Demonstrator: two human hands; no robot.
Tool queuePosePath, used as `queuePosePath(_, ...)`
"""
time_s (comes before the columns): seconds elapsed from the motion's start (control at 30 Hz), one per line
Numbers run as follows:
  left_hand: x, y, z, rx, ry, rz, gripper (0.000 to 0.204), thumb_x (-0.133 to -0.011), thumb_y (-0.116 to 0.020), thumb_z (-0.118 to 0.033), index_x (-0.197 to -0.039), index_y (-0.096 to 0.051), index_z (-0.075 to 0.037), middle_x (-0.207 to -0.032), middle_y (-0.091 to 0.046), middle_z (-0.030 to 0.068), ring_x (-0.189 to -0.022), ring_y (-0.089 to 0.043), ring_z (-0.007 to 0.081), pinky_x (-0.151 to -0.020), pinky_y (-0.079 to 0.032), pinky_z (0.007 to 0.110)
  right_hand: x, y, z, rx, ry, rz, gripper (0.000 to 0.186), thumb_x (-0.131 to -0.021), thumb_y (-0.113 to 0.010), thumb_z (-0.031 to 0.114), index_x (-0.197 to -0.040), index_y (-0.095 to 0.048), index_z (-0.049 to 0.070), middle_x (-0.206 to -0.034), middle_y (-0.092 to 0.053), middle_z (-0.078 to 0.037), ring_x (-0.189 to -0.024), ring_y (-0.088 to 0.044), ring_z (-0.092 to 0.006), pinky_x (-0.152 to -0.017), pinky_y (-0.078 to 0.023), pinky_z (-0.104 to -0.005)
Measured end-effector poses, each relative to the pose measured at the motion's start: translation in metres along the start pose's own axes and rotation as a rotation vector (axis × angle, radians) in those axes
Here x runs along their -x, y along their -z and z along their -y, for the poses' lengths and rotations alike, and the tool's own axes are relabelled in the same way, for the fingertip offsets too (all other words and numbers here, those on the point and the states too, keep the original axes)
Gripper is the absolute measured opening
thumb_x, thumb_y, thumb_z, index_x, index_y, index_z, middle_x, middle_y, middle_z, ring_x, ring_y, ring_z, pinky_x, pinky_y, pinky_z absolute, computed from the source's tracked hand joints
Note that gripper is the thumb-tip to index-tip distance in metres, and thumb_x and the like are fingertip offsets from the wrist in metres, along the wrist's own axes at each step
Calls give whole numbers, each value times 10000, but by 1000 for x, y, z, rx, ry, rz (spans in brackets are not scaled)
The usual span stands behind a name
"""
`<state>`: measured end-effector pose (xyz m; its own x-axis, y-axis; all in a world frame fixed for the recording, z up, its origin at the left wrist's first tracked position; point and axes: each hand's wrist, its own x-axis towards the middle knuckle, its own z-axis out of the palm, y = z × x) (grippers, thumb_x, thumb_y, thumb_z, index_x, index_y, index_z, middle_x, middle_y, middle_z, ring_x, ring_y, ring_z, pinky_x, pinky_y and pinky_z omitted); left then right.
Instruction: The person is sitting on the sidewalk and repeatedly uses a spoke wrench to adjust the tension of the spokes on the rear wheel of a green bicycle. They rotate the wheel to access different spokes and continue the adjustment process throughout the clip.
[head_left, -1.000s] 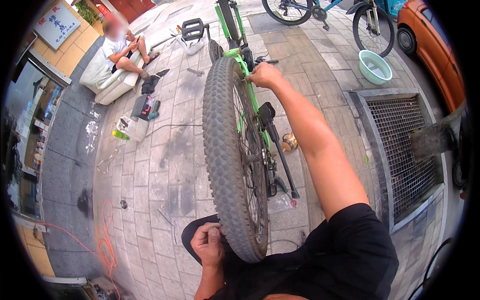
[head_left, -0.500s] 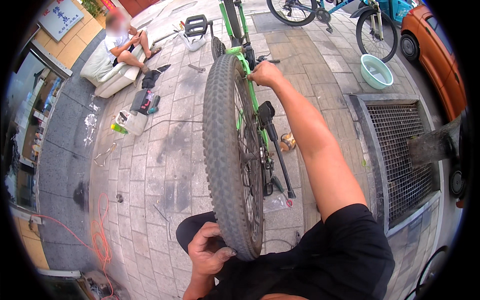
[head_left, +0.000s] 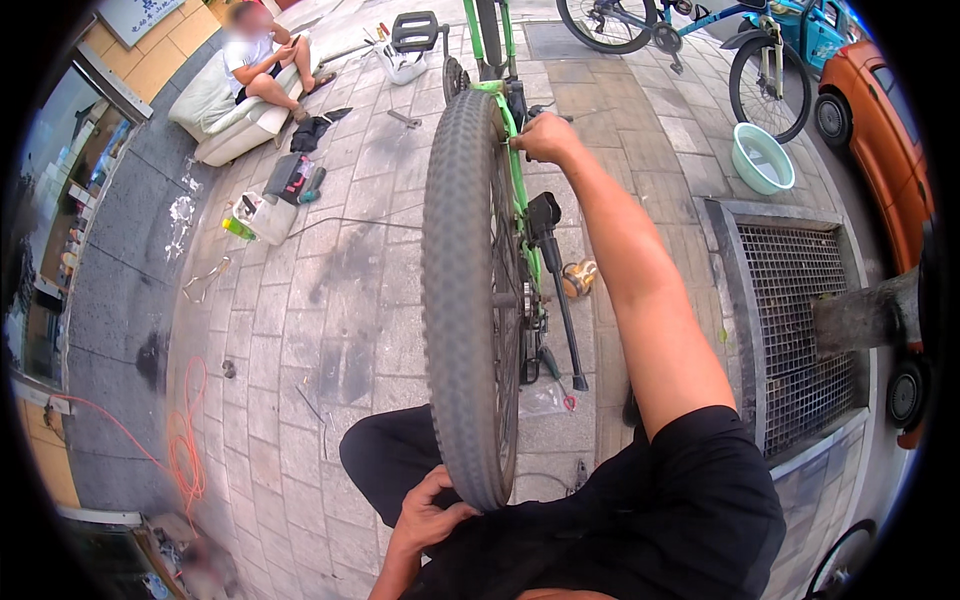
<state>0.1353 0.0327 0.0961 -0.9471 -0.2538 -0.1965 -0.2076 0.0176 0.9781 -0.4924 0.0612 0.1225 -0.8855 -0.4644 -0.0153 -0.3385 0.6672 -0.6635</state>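
Note:
A bicycle's knobbly black tyre [head_left: 462, 290] stands upright in front of me. Its tread is smeared by motion, while the paving is sharp. Low on the tyre's left side, my left hand [head_left: 430, 512] has its fingers and thumb curled against the rubber. My right arm reaches forward, and my right hand [head_left: 543, 138] is closed in a pinch at the green frame [head_left: 517, 185], near the wheel's far end. What lies between those fingers is too small to make out. A black kickstand [head_left: 562, 300] runs along the wheel's right side, and a pedal [head_left: 416, 32] sticks out beyond.
At the far left a person sits on a pale sofa [head_left: 225, 115]. A white bin [head_left: 268, 218], a toolbox [head_left: 290, 177] and an orange cord [head_left: 187, 450] lie left. Right are a basin [head_left: 762, 160], a metal grate [head_left: 800, 330], a blue bicycle [head_left: 690, 30] and an orange car [head_left: 880, 130].
The tyre tread has gone from sharp to blurred. My left hand has shifted slightly down and right, its fingers nearer the tyre. My right hand stays at the frame as the view shifts a little.

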Motion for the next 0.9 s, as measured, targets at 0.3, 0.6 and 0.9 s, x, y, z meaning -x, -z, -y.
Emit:
queuePosePath(0.3, -9, 14, -23, 17, 18, -8, 348, -797, -777, 24, -1132, -684, 23, -1142, -695, 131, -1097, -652, 229, -983, -480, 348, -2, 1, 0, 3, 6, 20, 312, -823, -790, 358, -942, -816, 70, -804, -768, -100, -730, -728, -211, -754, -579, -363)
queuePosePath(0.6, -26, -9, -48, 8, -253, -102, 483, -743, -932, -205, -1102, -706, 26, -1100, -693, 124, -1010, -651, 239, -919, -494, 341, -8, -2, -2, -9, 7, 25, 335, -815, -800, 377, -780, -773, 45, -792, -752, -124, -774, -727, -257, -750, -567, -392)
queuePosePath(0.9, -5, -5, -12, -149, -74, 3, 343, -803, -840, -44, -1125, -727, -8, -1174, -717, 89, -1114, -659, 219, -984, -492, 354, -4, 0, -1, -5, 16, 26, 338, -824, -796, 390, -890, -792, 59, -844, -761, -127, -822, -731, -267, -791, -571, -389)
